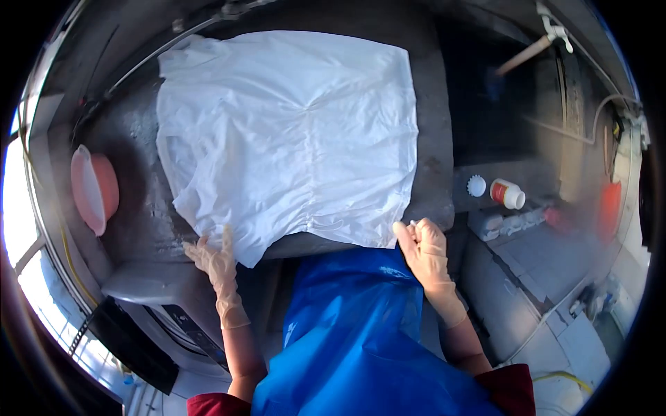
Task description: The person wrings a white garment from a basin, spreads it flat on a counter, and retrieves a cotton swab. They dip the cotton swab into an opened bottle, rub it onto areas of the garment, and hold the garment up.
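Observation:
A white cloth (291, 132), wrinkled and gathered along a seam down its middle, is spread over the dark worktop (433, 139). Its lower edge hangs slightly over the front of the worktop. My left hand (216, 262), in a thin pale glove, has its fingers spread at the cloth's lower left edge. At the lower right corner, my right hand (424, 253), gloved too, is closed in a pinch. A small white bit shows between its fingertips; whether it is cloth or a separate piece I cannot tell.
A pink basin (97, 191) stands at the left. Right of the worktop are an open white bottle (507, 194) with a red label, a white cap (476, 186) and a tap (555, 31). A washing machine (170, 305) sits at lower left. A blue apron (354, 333) covers my front.

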The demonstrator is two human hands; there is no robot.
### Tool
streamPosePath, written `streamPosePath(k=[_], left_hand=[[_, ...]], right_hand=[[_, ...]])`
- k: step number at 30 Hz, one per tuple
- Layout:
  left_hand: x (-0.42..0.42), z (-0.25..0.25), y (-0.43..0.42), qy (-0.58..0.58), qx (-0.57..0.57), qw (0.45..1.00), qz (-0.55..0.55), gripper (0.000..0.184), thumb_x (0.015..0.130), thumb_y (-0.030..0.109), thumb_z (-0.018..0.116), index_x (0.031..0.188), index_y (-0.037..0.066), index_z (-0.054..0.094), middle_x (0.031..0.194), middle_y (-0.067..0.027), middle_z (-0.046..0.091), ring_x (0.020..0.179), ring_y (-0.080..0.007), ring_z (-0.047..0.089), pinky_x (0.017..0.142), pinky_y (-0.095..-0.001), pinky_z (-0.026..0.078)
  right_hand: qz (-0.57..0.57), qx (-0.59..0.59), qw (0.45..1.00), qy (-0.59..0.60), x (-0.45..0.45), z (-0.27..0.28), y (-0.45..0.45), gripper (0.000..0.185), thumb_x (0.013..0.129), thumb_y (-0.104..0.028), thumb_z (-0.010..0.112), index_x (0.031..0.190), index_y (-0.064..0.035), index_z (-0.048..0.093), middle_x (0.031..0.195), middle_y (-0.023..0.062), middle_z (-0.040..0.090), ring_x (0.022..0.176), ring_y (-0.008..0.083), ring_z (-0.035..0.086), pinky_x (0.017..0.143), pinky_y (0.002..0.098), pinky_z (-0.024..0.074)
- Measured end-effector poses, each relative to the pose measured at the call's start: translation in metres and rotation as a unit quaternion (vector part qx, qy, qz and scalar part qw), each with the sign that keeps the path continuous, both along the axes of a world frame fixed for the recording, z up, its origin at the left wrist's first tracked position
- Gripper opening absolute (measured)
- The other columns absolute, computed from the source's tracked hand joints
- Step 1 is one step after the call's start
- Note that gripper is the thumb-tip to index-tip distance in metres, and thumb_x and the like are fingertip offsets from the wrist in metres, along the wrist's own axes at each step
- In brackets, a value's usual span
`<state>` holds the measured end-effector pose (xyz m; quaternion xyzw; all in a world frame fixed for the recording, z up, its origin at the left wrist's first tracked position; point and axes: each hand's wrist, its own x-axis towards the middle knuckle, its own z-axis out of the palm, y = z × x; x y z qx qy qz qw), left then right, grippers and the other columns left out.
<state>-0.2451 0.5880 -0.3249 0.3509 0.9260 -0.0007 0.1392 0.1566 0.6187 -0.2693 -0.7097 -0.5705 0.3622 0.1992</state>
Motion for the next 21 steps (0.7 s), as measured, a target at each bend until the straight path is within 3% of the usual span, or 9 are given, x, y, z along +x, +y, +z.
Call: streamPosePath(k=[4,6,8,9,12,14,16,17,21], left_hand=[[-0.001,-0.007,-0.014,-0.048,0.082,0.993,-0.070,0.040,0.082,0.034,0.075,0.099,-0.001,0.064,0.148,-0.0306,0.037,0.140,-0.0522,0.023,0.115,-0.0501,0.022],[0.000,-0.006,-0.021,-0.072,0.171,0.979,-0.083,0.026,0.087,0.020,0.071,0.099,-0.001,0.061,0.147,-0.0278,0.040,0.134,-0.0441,0.039,0.107,-0.0419,0.035],[0.016,0.018,-0.012,-0.303,0.272,0.901,0.148,0.020,0.090,0.011,0.067,0.102,-0.001,0.057,0.147,-0.0259,0.043,0.121,-0.0321,0.053,0.094,-0.0326,0.044],[0.019,0.016,-0.016,-0.250,0.282,0.918,0.125,0.023,0.091,0.009,0.065,0.108,0.000,0.053,0.146,-0.0260,0.044,0.109,-0.0238,0.057,0.085,-0.0273,0.046],[0.016,-0.002,-0.033,-0.168,0.323,0.929,0.066,0.052,0.084,0.015,0.075,0.125,0.000,0.047,0.145,-0.0290,0.041,0.125,-0.0365,0.049,0.102,-0.0394,0.041],[0.012,0.006,-0.034,-0.052,0.242,0.969,0.006,0.081,0.075,0.038,0.083,0.133,0.000,0.041,0.151,-0.0306,0.027,0.140,-0.0479,0.026,0.114,-0.0536,0.025],[0.008,0.005,-0.033,-0.006,0.130,0.991,0.009,0.077,0.075,0.048,0.080,0.126,-0.001,0.050,0.152,-0.0312,0.024,0.142,-0.0487,0.020,0.113,-0.0597,0.020],[0.005,0.002,-0.030,-0.044,0.128,0.990,0.028,0.066,0.075,0.052,0.078,0.112,0.001,0.060,0.154,-0.0312,0.020,0.144,-0.0497,0.015,0.114,-0.0624,0.015],[0.009,0.001,-0.024,-0.075,0.213,0.972,-0.068,0.026,0.082,0.026,0.074,0.093,0.004,0.066,0.149,-0.0292,0.033,0.139,-0.0539,0.024,0.111,-0.0648,0.015]], right_hand=[[0.067,0.119,0.990,0.037,-0.038,0.000,0.080,0.034,0.097,-0.015,0.061,0.072,-0.0013,0.043,0.061,0.0138,0.045,0.056,0.0317,0.046,0.053,0.0413,0.0378],[0.128,0.070,0.987,0.061,-0.090,0.006,0.128,0.036,0.097,-0.022,0.061,0.073,-0.0009,0.045,0.064,0.0162,0.049,0.062,0.0340,0.048,0.060,0.0445,0.0392],[0.249,0.114,0.961,0.044,-0.153,-0.001,0.170,0.028,0.094,-0.020,0.062,0.079,-0.0015,0.047,0.076,0.0155,0.057,0.077,0.0355,0.055,0.071,0.0445,0.0449],[0.296,0.145,0.943,0.051,-0.190,-0.010,0.187,0.024,0.092,-0.018,0.062,0.083,-0.0018,0.048,0.082,0.0154,0.060,0.085,0.0363,0.058,0.076,0.0448,0.0466],[0.440,0.251,0.860,0.056,-0.300,-0.057,0.246,0.018,0.087,-0.010,0.059,0.102,-0.0032,0.052,0.101,0.0168,0.062,0.103,0.0364,0.056,0.090,0.0448,0.0450],[0.482,0.295,0.825,0.034,-0.361,-0.082,0.269,0.021,0.087,-0.007,0.057,0.108,-0.0039,0.053,0.106,0.0170,0.062,0.107,0.0358,0.055,0.094,0.0443,0.0443],[0.488,0.431,0.756,-0.062,-0.405,-0.105,0.280,0.028,0.087,-0.003,0.054,0.114,-0.0074,0.055,0.109,0.0141,0.063,0.113,0.0321,0.055,0.102,0.0437,0.0418],[0.492,0.397,0.766,-0.116,-0.418,-0.103,0.277,0.029,0.085,-0.002,0.054,0.113,-0.0101,0.058,0.109,0.0106,0.065,0.117,0.0295,0.055,0.108,0.0423,0.0381],[0.592,0.349,0.708,-0.160,-0.428,-0.088,0.292,0.020,0.080,-0.004,0.057,0.100,-0.0105,0.060,0.101,0.0102,0.065,0.109,0.0297,0.057,0.102,0.0409,0.0415]])
